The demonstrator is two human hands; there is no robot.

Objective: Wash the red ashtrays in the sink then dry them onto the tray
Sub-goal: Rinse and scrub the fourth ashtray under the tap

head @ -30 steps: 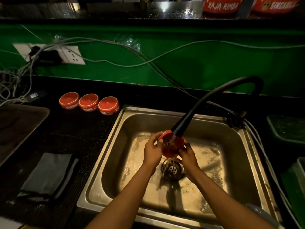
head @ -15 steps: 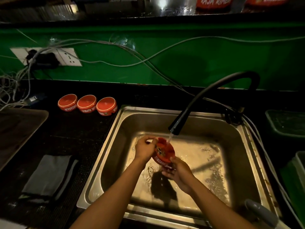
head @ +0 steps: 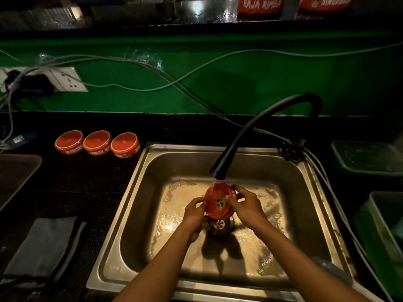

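Note:
A red ashtray is held tilted over the drain of the steel sink, under water running from the black tap. My left hand grips its lower left rim. My right hand holds its right side, thumb across the inner face. Three more red ashtrays stand in a row on the dark counter left of the sink. A dark tray lies at the far left edge.
A grey folded cloth lies on the counter at the lower left. Cables run along the green wall from a socket. Green plastic tubs stand right of the sink. A shelf above holds red containers.
The ashtray has turned so its inner face points toward me. My right hand moved from under it up to its right side, my left hand dropped to the lower left rim.

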